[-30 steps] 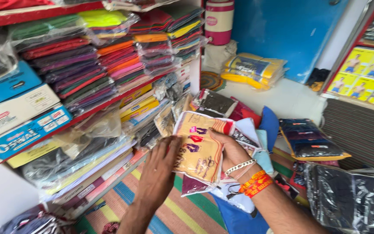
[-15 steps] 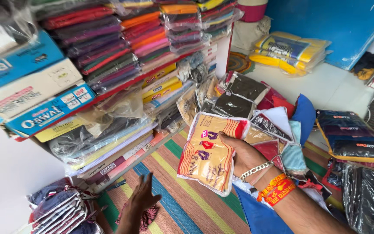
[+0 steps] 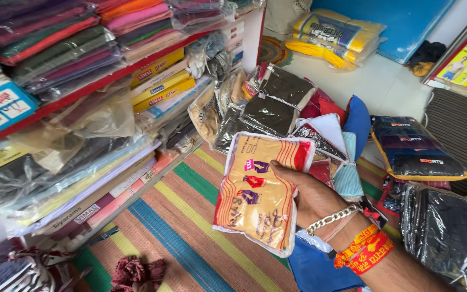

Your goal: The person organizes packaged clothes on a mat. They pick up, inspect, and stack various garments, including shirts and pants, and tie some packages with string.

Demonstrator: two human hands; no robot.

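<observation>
1. Gone from view is the left hand, which half a second ago hung low over the mat; only the right hand (image 3: pixel 320 200) shows, and the camera has dipped and drawn closer to the shelves.
2. That right hand grips a yellow packet (image 3: pixel 258 197), thumb across its front and fingers hidden behind, holding it upright above the mat (image 3: pixel 190 238).
3. A chain bracelet (image 3: pixel 333 218) and an orange band (image 3: pixel 364 250) sit on its wrist.
4. Low at the near edge, a dark red cloth (image 3: pixel 133 272) lies crumpled on the mat.
5. Just behind the packet, more wrapped packets (image 3: pixel 277 111) stand in a leaning row, some dark, some red and blue.
6. To the right, a dark bundle (image 3: pixel 414 148) with yellow trim rests on other wrapped goods.
7. To the left, shelves (image 3: pixel 82 89) carry flat boxes (image 3: pixel 160 86) and folded cloth in clear wrap.
8. Farthest off, a yellow bundle (image 3: pixel 333 35) lies on the white floor beside a blue board (image 3: pixel 401 21).
</observation>
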